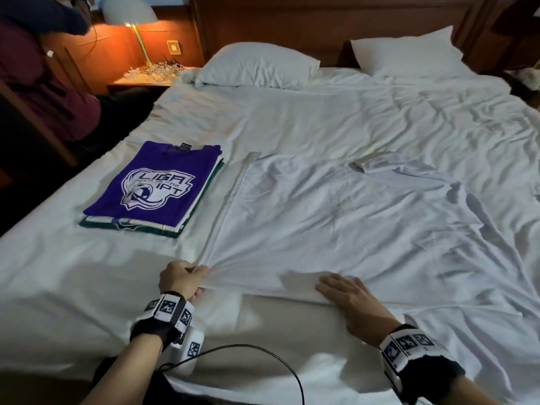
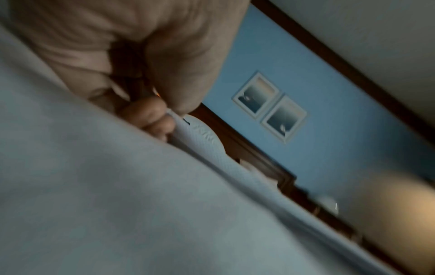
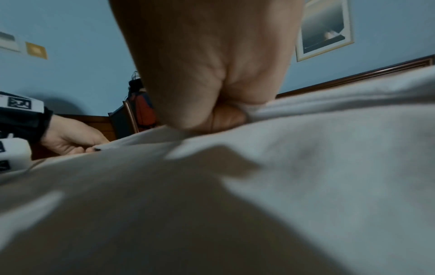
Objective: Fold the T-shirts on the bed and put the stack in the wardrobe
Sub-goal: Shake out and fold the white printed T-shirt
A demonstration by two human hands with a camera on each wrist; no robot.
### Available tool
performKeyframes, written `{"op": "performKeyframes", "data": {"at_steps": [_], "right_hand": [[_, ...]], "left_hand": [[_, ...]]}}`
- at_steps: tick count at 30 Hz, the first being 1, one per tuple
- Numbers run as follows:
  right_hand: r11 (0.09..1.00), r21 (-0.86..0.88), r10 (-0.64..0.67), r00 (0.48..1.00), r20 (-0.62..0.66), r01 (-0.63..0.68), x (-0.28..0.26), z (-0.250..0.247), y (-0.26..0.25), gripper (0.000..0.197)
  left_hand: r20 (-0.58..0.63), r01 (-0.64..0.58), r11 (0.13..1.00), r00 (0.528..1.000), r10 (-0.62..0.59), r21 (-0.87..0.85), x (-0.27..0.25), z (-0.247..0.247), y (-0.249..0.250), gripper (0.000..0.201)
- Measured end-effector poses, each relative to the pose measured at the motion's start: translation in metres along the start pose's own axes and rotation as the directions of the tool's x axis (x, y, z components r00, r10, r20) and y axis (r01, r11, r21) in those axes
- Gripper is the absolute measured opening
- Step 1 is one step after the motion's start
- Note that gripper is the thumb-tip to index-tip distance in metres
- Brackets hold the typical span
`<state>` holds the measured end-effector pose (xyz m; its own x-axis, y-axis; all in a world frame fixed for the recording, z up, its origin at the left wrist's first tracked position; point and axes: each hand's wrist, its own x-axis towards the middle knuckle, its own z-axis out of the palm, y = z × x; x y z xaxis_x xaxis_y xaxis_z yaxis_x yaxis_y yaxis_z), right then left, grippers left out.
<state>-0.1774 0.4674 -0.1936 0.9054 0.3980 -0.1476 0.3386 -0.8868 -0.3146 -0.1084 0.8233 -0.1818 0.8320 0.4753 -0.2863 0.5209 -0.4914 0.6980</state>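
Note:
A white T-shirt (image 1: 336, 217) lies spread flat on the white bed sheet (image 1: 292, 121), neck toward the pillows. My left hand (image 1: 198, 273) pinches its near left hem corner, and the cloth bunches into creases there. The left wrist view shows the fingers (image 2: 150, 115) curled on a white fold (image 2: 200, 134). My right hand (image 1: 344, 290) rests flat on the near hem, fingers straight; in the right wrist view its palm (image 3: 212, 74) presses on the cloth (image 3: 329, 111). A folded stack with a purple printed shirt (image 1: 152, 185) on top sits to the left.
Two pillows (image 1: 257, 65) (image 1: 409, 54) lie at the wooden headboard. A lit lamp (image 1: 137, 30) stands on the bedside table at the far left, beside a chair draped with dark clothes (image 1: 38, 83). A black cable (image 1: 263, 352) runs across the near bed edge.

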Motion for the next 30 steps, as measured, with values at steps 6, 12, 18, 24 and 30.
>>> {"op": "performKeyframes", "data": {"at_steps": [6, 12, 18, 24, 30], "right_hand": [[0.879, 0.413, 0.391, 0.856, -0.337, -0.239, -0.044, -0.034, 0.035, 0.054], [0.339, 0.413, 0.941, 0.296, -0.165, -0.846, -0.134, -0.053, 0.144, 0.067], [0.138, 0.618, 0.976, 0.212, 0.047, -0.774, -0.192, -0.049, 0.162, 0.058], [0.129, 0.860, 0.940, 0.336, 0.052, -0.494, -0.213, -0.035, 0.153, 0.024], [0.297, 0.723, 0.943, 0.310, -0.119, -0.624, -0.231, -0.035, 0.157, 0.027]], "left_hand": [[-0.045, -0.360, 0.900, 0.923, 0.381, 0.247, -0.078, 0.051, 0.069, 0.029], [0.684, -0.178, 0.981, 0.707, 0.182, -0.077, -0.202, 0.178, 0.124, 0.051], [0.727, -0.064, 0.983, 0.664, 0.172, -0.174, -0.251, 0.235, 0.120, 0.055], [0.636, -0.157, 0.960, 0.722, 0.273, -0.234, -0.265, 0.242, 0.118, 0.026], [0.700, -0.050, 0.965, 0.680, 0.221, -0.256, -0.275, 0.230, 0.115, 0.027]]}}
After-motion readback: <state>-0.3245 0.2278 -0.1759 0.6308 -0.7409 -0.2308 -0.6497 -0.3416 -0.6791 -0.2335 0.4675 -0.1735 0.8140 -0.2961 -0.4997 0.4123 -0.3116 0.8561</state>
